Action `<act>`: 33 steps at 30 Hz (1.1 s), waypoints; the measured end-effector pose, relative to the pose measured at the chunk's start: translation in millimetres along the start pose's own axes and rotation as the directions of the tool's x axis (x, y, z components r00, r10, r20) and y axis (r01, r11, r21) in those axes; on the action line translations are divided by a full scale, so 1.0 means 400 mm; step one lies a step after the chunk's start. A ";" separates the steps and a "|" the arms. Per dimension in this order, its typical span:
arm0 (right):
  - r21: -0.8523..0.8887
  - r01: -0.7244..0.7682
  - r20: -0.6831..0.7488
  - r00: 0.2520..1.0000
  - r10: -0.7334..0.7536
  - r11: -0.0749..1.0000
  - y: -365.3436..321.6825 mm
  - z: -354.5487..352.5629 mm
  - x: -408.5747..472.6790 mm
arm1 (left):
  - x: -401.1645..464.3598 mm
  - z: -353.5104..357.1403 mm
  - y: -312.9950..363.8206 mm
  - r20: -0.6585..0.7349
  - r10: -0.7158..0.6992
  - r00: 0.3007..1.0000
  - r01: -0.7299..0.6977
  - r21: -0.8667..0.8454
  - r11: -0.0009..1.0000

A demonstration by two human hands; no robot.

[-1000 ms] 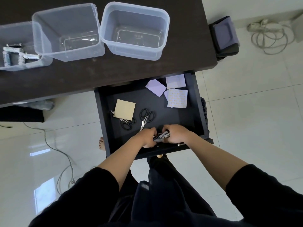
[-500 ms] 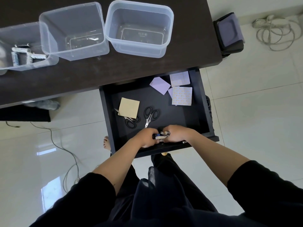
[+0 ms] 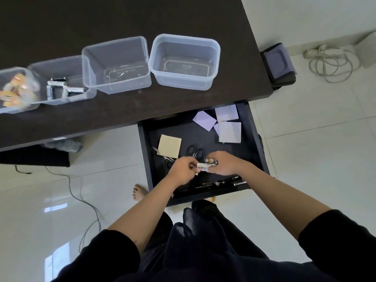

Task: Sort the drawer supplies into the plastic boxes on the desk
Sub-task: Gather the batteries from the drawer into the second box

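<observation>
The sorting looks partly done, judging by the row of four clear plastic boxes on the dark brown desk (image 3: pixel 126 110). The far-left box (image 3: pixel 16 102) holds rolls that look orange and white, and the second box (image 3: pixel 61 94) holds small white-and-black packets. The third box (image 3: pixel 117 66) and the fourth, rounded-corner box (image 3: pixel 185 62) stand empty, their glossy walls thin and see-through.

Much is left in the open black drawer (image 3: pixel 252 139), which juts out below the desk's front edge. At the drawer's back right lie lilac paper pads (image 3: pixel 204 120) and a dotted white pad (image 3: pixel 230 132), flat and matte. Left of them sits a pale yellow square sticky-note pad (image 3: pixel 169 146), partly covering one pair of scissors; a second pair of black-handled scissors (image 3: pixel 195 151) lies just beside it. Along the drawer's front edge rest slim dark metal tools (image 3: pixel 217 183), too small to identify.

Above the middle of the drawer, both hands meet around a small bundle of short pen-like items (image 3: pixel 206 164), some white, some with dark or yellowish caps. The left hand (image 3: pixel 183 169) pinches the bundle's left end with curled fingers, and the right hand (image 3: pixel 223 162) cups and clasps its right end. The bundle probably belongs in one of the empty boxes.
</observation>
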State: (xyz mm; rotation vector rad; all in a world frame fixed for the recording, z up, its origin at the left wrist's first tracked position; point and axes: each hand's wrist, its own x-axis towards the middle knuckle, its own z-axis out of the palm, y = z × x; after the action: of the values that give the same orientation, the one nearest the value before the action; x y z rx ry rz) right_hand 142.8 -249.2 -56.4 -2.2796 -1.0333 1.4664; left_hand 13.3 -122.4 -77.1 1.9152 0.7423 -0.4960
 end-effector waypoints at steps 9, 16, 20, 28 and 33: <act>-0.047 0.097 -0.088 0.991 -0.101 0.994 -0.174 -0.077 0.035 | -0.049 -0.192 -0.027 -0.142 -0.002 0.990 -0.009 -0.078 0.997; -0.072 0.203 -0.099 0.973 -0.210 0.976 -0.430 -0.109 0.096 | -0.142 -0.441 -0.100 -0.319 0.013 0.948 -0.053 -0.116 0.992; -0.082 0.287 -0.102 0.950 -0.294 0.954 -0.625 -0.125 0.133 | -0.191 -0.605 -0.147 -0.458 0.034 0.889 -0.093 -0.107 0.990; -0.228 0.276 -0.284 0.899 -0.335 0.934 -0.948 -0.175 0.233 | -0.208 -0.909 -0.196 -0.689 0.071 0.721 -0.152 -0.057 0.987; -0.302 0.133 -0.361 0.900 -0.242 0.944 -1.030 -0.180 0.336 | -0.157 -1.002 -0.202 -0.676 0.054 0.734 -0.066 0.008 0.998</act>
State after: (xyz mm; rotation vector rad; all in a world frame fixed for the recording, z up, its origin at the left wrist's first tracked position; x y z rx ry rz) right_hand 60.7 150.3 107.0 -2.4296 -1.3412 0.7779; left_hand -78.9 247.7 82.8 2.1000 1.1331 0.2952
